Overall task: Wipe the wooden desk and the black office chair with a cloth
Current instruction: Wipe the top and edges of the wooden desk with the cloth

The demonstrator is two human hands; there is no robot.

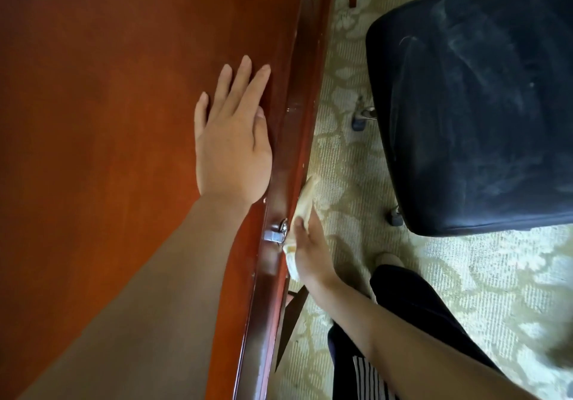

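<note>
We see the wooden desk (108, 105) filling the left half of the view: red-brown top, smooth w/ a soft shine, and a darker, glossy front edge that runs from top centre down to the bottom. On this edge sits a small silver metal lock (276, 233).

The left hand (232, 142) lies flat on the desk top, just beside the front edge, palm down. Its fingers are straight and a bit spread, i.e. released, and hold nothing.

The right hand (310, 250) is lower, at the front face of the desk, just right of the lock. It grips a cloth (305, 196), pale cream and folded, and presses it on the edge. The thumb is curled over the cloth; the other fingers are hidden behind it. One end of the cloth sticks out beyond the fingers, the other end shows near the wrist.

The black office chair (471, 105) stands at the right, apart from the desk, w/ carpet (480, 291) between. We see its seat: black, w/ grey dusty smears and streaks over most of the surface. A caster (359, 123) shows below its left side. The carpet is cream w/ an olive leaf pattern. At bottom right is a leg in dark trousers (412, 300).
</note>
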